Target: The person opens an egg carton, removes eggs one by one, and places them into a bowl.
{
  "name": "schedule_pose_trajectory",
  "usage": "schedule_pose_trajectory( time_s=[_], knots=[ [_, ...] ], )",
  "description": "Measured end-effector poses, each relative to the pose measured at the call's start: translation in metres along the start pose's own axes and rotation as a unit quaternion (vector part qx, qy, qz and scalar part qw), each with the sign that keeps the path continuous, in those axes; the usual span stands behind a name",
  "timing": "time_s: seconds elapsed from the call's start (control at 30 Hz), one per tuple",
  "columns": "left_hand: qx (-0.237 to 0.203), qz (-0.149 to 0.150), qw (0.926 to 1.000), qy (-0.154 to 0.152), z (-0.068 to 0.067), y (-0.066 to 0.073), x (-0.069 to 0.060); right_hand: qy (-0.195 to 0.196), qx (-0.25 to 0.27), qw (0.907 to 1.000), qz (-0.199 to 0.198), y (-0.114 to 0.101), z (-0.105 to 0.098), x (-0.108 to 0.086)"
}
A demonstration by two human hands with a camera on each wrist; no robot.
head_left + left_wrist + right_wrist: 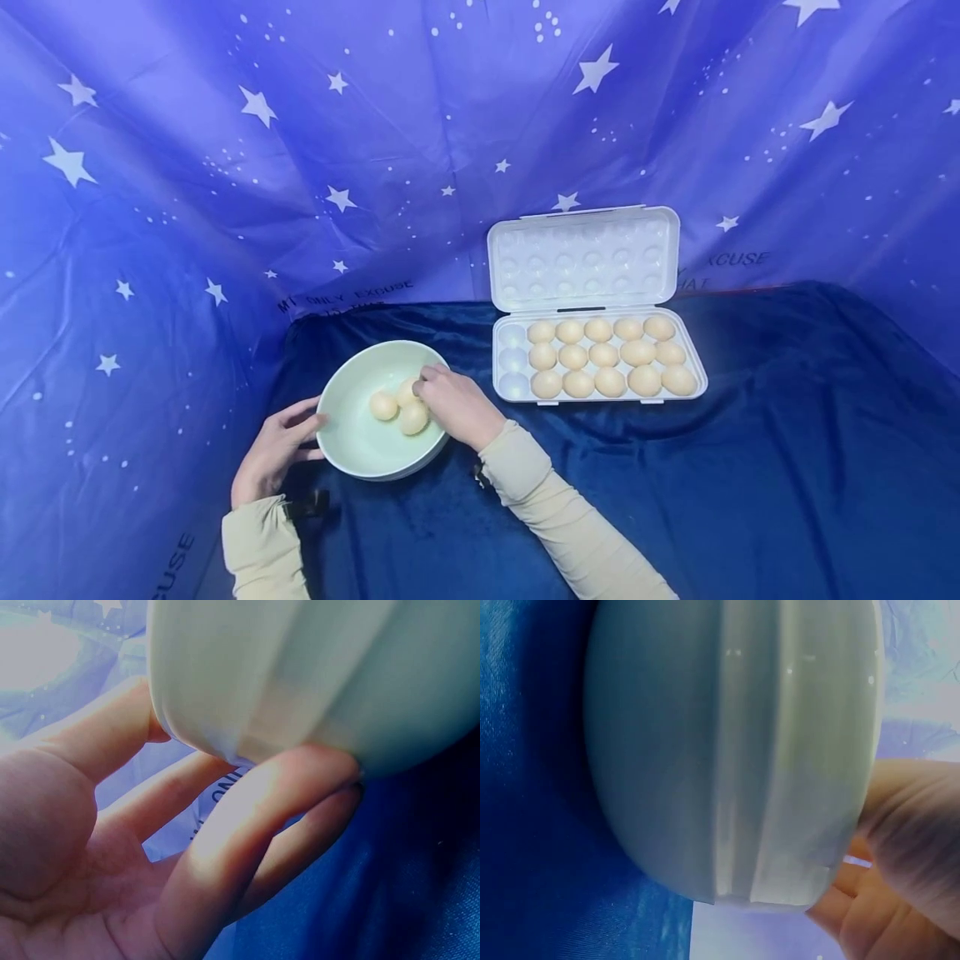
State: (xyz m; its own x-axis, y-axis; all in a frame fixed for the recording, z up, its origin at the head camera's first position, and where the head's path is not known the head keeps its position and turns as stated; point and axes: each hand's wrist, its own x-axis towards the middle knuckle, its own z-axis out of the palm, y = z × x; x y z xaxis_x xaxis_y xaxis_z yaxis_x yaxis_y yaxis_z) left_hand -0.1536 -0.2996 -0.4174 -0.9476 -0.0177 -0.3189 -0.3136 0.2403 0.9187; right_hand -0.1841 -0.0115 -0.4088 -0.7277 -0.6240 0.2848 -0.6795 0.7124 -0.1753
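Bright overview, softer close-ups

The head view is bright, mostly clear. In the left wrist view, glare bleaches the starry backdrop [112, 645]; in the right, glints dot the bowl [746, 750], shadow darkens blue cloth [540, 847].

Pale green round bowl [347, 433] is smooth and pretty glossy, ceramic or plastic, can't tell. White rectangular plastic egg box [583, 250] looks slick, beige oval eggs [603, 356] smooth but kinda matt. Dark blue cloth [780, 433] looks velvety with a sheen; blue-purple star-print fabric curtain [465, 108] is slightly shiny.
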Motion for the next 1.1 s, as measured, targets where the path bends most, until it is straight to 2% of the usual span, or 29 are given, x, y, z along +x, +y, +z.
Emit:
schedule_pose_trajectory(
  time_s=[0.2, 0.37, 0.47, 0.77, 0.87, 1.1],
  knots=[
    [0.01, 0.0, 0.9999, 0.004, -0.005, 0.002, 0.0, 0.002, 0.052, 0.9986, -0.002, 0.001, -0.012, 0.002],
    [0.022, 0.006, 0.9997, 0.005, -0.016, 0.002, -0.003, 0.041, 0.081, 0.9959, 0.005, 0.005, -0.031, -0.008],
    [0.022, 0.001, 0.9998, 0.002, -0.017, 0.001, -0.004, 0.057, 0.089, 0.9943, 0.014, 0.016, -0.033, -0.021],
    [0.016, 0.004, 0.9998, -0.008, -0.008, 0.001, 0.001, 0.091, 0.076, 0.9902, 0.073, 0.057, -0.049, -0.053],
    [0.01, 0.001, 0.9999, -0.011, -0.007, 0.0, 0.0, 0.083, 0.075, 0.9878, 0.108, 0.065, -0.054, -0.061],
    [0.005, 0.003, 0.9999, -0.016, -0.003, -0.001, 0.003, 0.029, 0.081, 0.9784, 0.188, 0.086, -0.063, -0.073]
  ],
)
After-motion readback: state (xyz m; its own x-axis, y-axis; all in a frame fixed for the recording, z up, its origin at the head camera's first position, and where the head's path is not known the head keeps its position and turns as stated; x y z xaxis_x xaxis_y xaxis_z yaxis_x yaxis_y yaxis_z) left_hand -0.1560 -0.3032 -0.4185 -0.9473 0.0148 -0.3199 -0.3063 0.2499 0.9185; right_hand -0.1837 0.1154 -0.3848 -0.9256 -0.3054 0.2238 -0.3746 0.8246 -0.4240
